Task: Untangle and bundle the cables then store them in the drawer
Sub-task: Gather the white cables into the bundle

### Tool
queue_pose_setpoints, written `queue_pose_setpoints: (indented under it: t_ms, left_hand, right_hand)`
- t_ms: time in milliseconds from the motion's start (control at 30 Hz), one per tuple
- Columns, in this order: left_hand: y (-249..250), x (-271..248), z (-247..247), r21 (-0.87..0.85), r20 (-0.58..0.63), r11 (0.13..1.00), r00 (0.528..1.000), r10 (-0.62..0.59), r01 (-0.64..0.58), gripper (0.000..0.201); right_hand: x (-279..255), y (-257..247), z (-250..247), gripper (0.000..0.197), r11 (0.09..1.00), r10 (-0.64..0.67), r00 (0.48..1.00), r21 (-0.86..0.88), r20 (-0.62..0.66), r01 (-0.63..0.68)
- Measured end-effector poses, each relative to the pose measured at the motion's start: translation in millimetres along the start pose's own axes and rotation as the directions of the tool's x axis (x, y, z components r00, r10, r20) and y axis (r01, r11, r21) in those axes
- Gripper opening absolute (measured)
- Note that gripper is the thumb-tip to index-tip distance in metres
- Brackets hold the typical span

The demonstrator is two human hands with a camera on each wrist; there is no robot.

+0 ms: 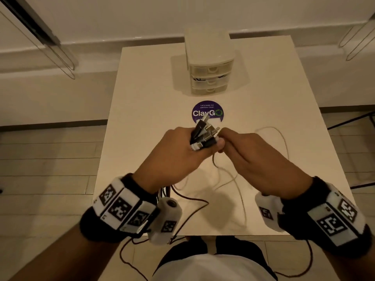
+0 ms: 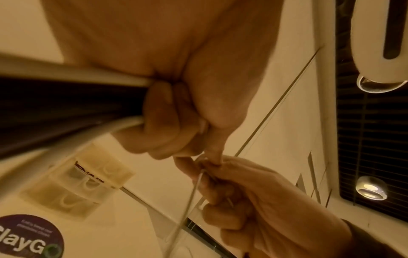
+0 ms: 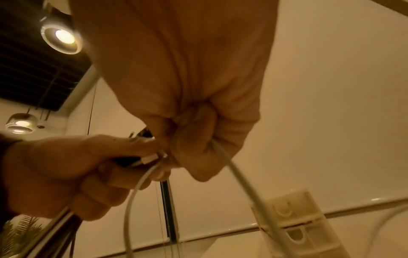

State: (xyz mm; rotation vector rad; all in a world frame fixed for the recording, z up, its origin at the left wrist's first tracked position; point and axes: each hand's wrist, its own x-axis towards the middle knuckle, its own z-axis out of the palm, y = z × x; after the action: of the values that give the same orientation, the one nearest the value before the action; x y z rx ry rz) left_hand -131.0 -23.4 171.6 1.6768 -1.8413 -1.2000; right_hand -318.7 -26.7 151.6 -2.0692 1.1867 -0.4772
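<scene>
Up close, the left hand [image 1: 178, 157] is curled tight around a bunch of cable ends [image 1: 205, 134]: glossy black and white plastic plugs with small bright metal tips that fan out of the fist toward twelve o'clock. The right hand [image 1: 257, 159] meets it from three o'clock, knuckles touching, its fingers closed around a thin white cable [image 3: 238, 176]; the right wrist view shows that round, smooth cord leaving the fist and dropping toward five o'clock. In the left wrist view, thick black and pale cords run out of the left fist toward nine o'clock, blurred by nearness.

Below the hands, slack lengths trail over the smooth, matte cream table [image 1: 142, 110]: the white cable loops out to three o'clock, while a thinner dark cable [image 1: 194, 203] snakes toward six o'clock and over the near edge.

At twelve o'clock, well apart from both hands, stands the drawer unit [image 1: 209, 63], a small boxy tower of cream plastic with three translucent fronts, each with a curved pull; all three look pushed in. Between it and the hands lies a round purple sticker [image 1: 203, 110] printed "ClayGo", flat on the tabletop, partly covered by the plug tips.
</scene>
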Motion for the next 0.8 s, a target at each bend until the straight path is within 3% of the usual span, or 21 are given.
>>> queue_pose_setpoints:
  t_ms: [67, 133, 200, 300, 433, 500, 567, 633, 667, 733, 800]
  left_hand:
    - [-5, 3, 0, -0.018, 0.009, 1.0, 1.0, -0.01, 0.01, 0.04]
    - [-8, 3, -3, -0.066, -0.001, 0.998, 1.0, -0.007, 0.007, 0.032]
    - [-11, 4, -11, -0.163, -0.084, 0.987, 0.996, -0.004, -0.01, 0.027]
    - [-28, 10, -38, -0.379, -0.323, 0.925, 0.937, -0.133, 0.001, 0.023]
    - [-44, 4, -76, -0.47, -0.467, 0.882, 0.859, -0.21, -0.04, 0.023]
    - [-48, 1, -83, -0.455, -0.483, 0.89, 0.851, -0.206, -0.043, 0.024]
    - [-48, 0, -83, -0.394, -0.439, 0.919, 0.88, -0.18, -0.009, 0.024]
    - [-44, -1, -74, -0.256, -0.335, 0.965, 0.93, -0.149, 0.062, 0.025]
    - [-40, 0, -68, -0.168, -0.269, 0.982, 0.954, -0.13, 0.087, 0.025]
    - [-31, 2, -53, -0.01, -0.135, 0.996, 0.987, -0.091, 0.091, 0.026]
    - [-25, 5, -41, 0.121, -0.042, 0.991, 0.997, -0.061, 0.066, 0.029]
  right_hand:
    - [2, 0, -3, 0.026, 0.995, 0.018, 0.999, 0.103, -0.047, -0.013]
    - [0, 3, -4, 0.026, 0.976, 0.053, 0.997, 0.217, -0.063, -0.038]
    - [-1, 12, -2, 0.027, 0.961, 0.072, 0.997, 0.271, -0.035, -0.06]
    - [-9, 46, 2, 0.041, 0.978, 0.114, 0.991, 0.18, -0.068, -0.1]
    - [-31, 103, 10, 0.057, 0.961, 0.27, 0.954, 0.095, -0.129, -0.26]
    - [-40, 119, 25, 0.048, 0.93, 0.359, 0.93, 0.115, -0.085, -0.349]
    - [-46, 117, 47, 0.033, 0.872, 0.403, 0.91, 0.264, 0.093, -0.413]
    - [-52, 93, 74, 0.023, 0.827, 0.293, 0.876, 0.359, 0.382, -0.433]
    - [-52, 74, 89, 0.023, 0.857, 0.181, 0.846, 0.342, 0.502, -0.386]
    - [-47, 32, 114, 0.027, 0.947, -0.038, 0.783, 0.273, 0.62, -0.17]
    - [-35, -10, 127, 0.038, 0.966, -0.229, 0.75, 0.239, 0.621, 0.097]
